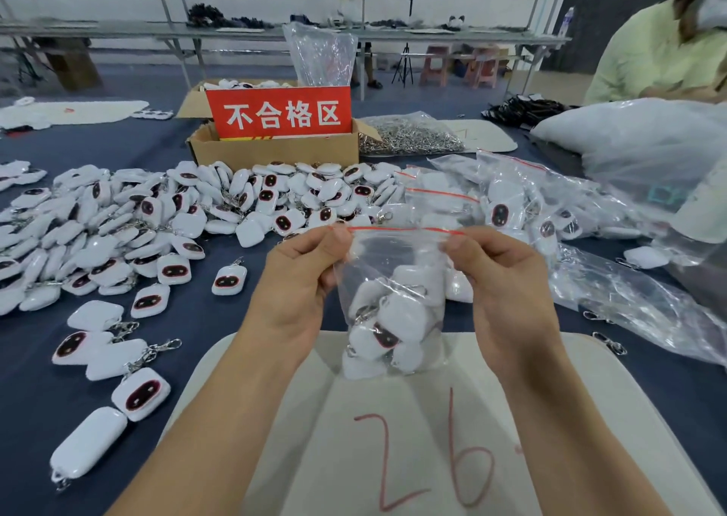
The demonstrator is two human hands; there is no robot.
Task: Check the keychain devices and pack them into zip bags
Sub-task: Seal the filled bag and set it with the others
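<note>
I hold a clear zip bag (393, 264) with a red seal strip upright above a white mat (413, 456). Several white keychain devices (387, 332) with dark oval faces lie bunched in its lower half. My left hand (303, 275) pinches the left end of the seal strip, and my right hand (499, 279) pinches the right end. The strip runs straight between my fingertips. A large heap of loose keychain devices (165, 216) spreads over the blue table to the left and behind.
A cardboard box (275, 149) with a red sign stands behind the heap. Filled zip bags (523, 204) pile up at the right, with a bag of metal clasps (409, 136) behind them. Another person (661, 55) sits at the far right. The mat bears a red "26".
</note>
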